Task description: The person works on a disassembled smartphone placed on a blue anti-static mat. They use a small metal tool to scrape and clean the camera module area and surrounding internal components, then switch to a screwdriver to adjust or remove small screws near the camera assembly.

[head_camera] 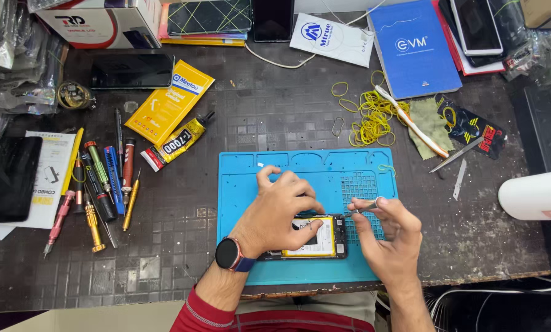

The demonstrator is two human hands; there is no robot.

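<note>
Opened phone (324, 237), back cover off and yellow-labelled battery exposed, lying on the near part of a blue work mat (244, 178) on a dark tiled bench (257, 104). Left hand (281, 209), a round watch at its wrist, rests on the phone with fingers curled, pinning it down. Right hand (389, 237) pinches thin tweezers (360, 210) at the phone's upper right corner. Screwdrivers (100, 184) lie well to the left; yellow rubber bands (370, 117) lie beyond the mat.
</note>
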